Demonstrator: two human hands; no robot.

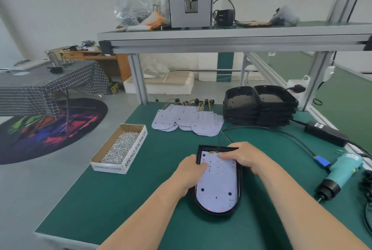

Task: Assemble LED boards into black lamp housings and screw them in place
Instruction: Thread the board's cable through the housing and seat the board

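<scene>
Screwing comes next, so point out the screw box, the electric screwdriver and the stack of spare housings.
screw box [135, 152], head view, on its printed side wall
electric screwdriver [342, 173], head view, on its teal body
stack of housings [259, 117], head view, on its front edges

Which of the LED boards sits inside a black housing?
The LED board under the left hand and right hand; the other boards lie loose in a pile beside the stacked housings.
</scene>
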